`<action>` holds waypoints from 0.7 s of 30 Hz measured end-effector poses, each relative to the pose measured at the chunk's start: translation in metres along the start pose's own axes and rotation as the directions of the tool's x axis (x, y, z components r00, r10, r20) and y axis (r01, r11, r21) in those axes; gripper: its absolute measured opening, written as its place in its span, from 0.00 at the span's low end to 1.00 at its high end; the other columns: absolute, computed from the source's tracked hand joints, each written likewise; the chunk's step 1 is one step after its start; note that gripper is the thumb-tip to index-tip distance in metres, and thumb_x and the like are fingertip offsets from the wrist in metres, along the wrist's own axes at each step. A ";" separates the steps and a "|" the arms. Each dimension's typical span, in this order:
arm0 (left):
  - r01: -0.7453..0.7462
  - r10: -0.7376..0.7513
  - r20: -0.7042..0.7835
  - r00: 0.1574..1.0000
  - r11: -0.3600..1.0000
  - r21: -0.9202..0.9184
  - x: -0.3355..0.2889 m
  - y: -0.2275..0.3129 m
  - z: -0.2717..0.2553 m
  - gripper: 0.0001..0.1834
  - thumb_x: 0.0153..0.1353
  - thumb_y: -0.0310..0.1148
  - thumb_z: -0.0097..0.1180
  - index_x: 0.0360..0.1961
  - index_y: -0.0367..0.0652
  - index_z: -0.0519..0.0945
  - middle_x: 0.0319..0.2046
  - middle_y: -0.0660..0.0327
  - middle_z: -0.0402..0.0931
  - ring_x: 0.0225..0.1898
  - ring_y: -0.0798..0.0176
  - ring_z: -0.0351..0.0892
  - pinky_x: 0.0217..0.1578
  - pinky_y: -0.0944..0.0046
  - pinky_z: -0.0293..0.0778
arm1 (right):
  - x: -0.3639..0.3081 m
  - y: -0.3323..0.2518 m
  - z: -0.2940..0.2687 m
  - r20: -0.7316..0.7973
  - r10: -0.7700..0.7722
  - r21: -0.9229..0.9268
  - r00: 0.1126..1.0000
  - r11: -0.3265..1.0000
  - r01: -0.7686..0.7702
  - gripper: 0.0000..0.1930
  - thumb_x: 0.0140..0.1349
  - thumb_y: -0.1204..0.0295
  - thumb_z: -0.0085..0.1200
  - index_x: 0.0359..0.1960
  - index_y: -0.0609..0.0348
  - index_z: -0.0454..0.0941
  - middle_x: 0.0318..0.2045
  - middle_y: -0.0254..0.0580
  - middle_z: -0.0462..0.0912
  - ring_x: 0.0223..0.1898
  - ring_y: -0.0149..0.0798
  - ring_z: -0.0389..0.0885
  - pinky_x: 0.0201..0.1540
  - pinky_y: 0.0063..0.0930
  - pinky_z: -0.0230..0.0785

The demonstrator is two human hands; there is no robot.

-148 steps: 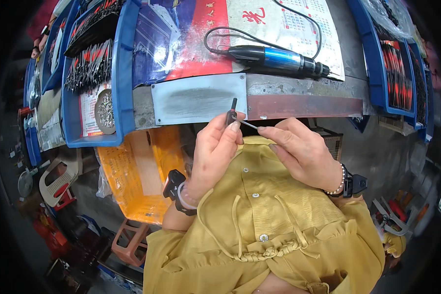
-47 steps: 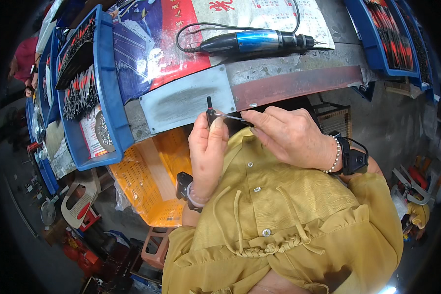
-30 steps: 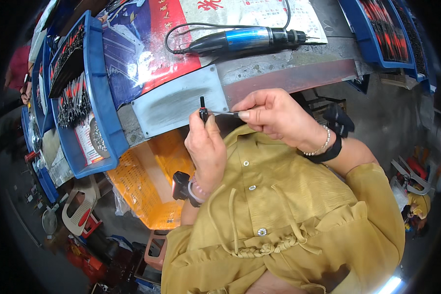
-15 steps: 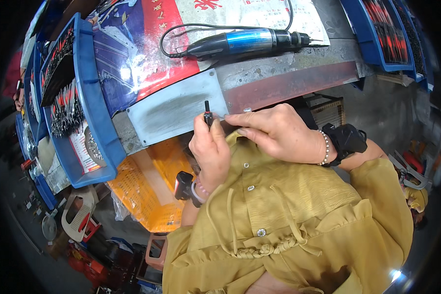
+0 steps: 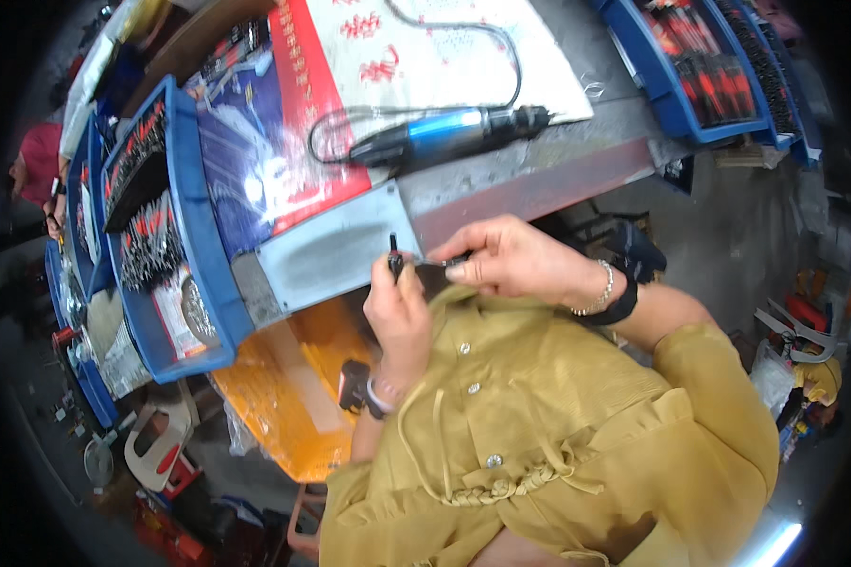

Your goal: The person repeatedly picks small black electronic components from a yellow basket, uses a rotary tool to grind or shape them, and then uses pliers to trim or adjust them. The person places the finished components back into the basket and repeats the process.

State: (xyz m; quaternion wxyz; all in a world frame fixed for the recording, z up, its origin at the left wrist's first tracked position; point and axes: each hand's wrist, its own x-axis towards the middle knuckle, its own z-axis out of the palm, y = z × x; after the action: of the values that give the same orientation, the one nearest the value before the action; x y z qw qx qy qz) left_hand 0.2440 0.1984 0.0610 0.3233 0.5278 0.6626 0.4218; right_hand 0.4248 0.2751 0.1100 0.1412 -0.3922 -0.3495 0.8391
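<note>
My left hand [image 5: 399, 317] is closed around a small black part [image 5: 394, 257], its narrow black stem pointing up between thumb and fingers. Just right of it, my right hand [image 5: 515, 265] pinches a thin, dark, rod-like piece [image 5: 452, 261]. A slim shiny end of that piece reaches toward the black part; whether the two touch I cannot tell. Both hands are held in front of the bench edge, near a pale grey metal plate [image 5: 336, 227] with a dark smudge. Behind them a black and blue electric screwdriver [image 5: 444, 132] lies on the bench with its cable.
A blue bin [image 5: 219, 274] holding bundles of thin black and red parts stands at the left. Another blue bin [image 5: 667, 104] with similar parts is at the far right. Below the bench edge sits an orange plastic crate [image 5: 298, 454]. Printed sheets cover part of the bench.
My right hand has drawn slightly back from the left, and a thin dark piece now shows in its pinch. The left hand keeps the black part. The whole view has shifted.
</note>
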 end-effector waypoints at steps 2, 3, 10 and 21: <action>0.300 -0.232 0.196 0.953 0.815 -0.495 0.002 0.010 -0.012 0.10 0.71 0.27 0.46 0.50 0.37 0.73 0.27 0.68 0.72 0.23 0.76 0.66 0.24 0.74 0.62 | -0.015 -0.013 -0.011 -0.042 -0.371 -0.440 0.928 0.841 0.316 0.16 0.65 0.71 0.56 0.52 0.67 0.76 0.37 0.41 0.83 0.35 0.31 0.79 0.40 0.26 0.73; 0.414 -0.287 0.299 0.910 0.642 -0.645 0.002 0.015 -0.020 0.11 0.72 0.27 0.45 0.52 0.37 0.73 0.29 0.69 0.71 0.24 0.74 0.67 0.26 0.74 0.64 | -0.024 -0.017 -0.020 -0.052 -0.572 -0.614 0.819 0.665 0.426 0.17 0.65 0.71 0.55 0.52 0.67 0.75 0.39 0.47 0.83 0.38 0.37 0.82 0.43 0.29 0.74; 0.524 -0.267 0.452 0.851 0.483 -0.702 0.005 0.043 -0.048 0.18 0.68 0.27 0.52 0.57 0.30 0.72 0.36 0.63 0.75 0.34 0.71 0.74 0.37 0.71 0.72 | -0.001 -0.053 -0.158 -0.046 -0.937 -0.976 0.347 -0.033 -0.217 0.17 0.61 0.81 0.47 0.52 0.63 0.72 0.40 0.56 0.76 0.41 0.57 0.78 0.44 0.43 0.74; 0.590 -0.322 0.495 0.807 0.481 -0.648 0.008 0.051 -0.036 0.11 0.66 0.30 0.58 0.46 0.35 0.83 0.26 0.69 0.76 0.22 0.82 0.67 0.23 0.80 0.62 | -0.009 0.005 0.003 0.246 -0.511 -0.598 0.824 0.589 0.544 0.09 0.64 0.70 0.58 0.35 0.65 0.81 0.27 0.39 0.81 0.30 0.31 0.78 0.38 0.26 0.71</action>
State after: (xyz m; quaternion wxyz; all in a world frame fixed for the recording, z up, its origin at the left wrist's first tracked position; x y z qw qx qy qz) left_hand 0.2326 0.2028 0.1230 0.7182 0.1936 0.4706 0.4745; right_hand 0.4288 0.2655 0.1125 0.2311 -0.2745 -0.7189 0.5953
